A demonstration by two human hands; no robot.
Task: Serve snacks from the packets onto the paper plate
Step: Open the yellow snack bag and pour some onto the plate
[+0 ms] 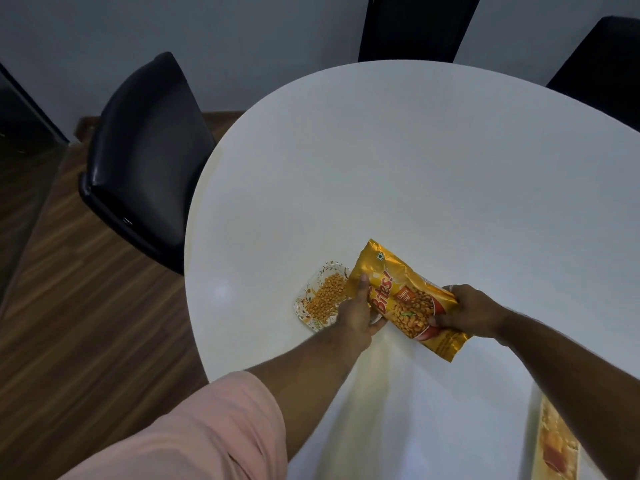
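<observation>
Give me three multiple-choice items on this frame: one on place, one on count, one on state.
1. Where does the paper plate sit?
A. near the table's left edge
B. on a chair
C. at the table's far side

2. How many hands hold the yellow packet?
A. none
B. one
C. two

3. What state is the plate in?
A. bare
B. holds yellow snacks
C. upside down

Key: 1 A, the plate lies on the white table close to its left rim. 2 C, the left hand and the right hand both grip it. 3 B, a heap of snacks lies on it.
</observation>
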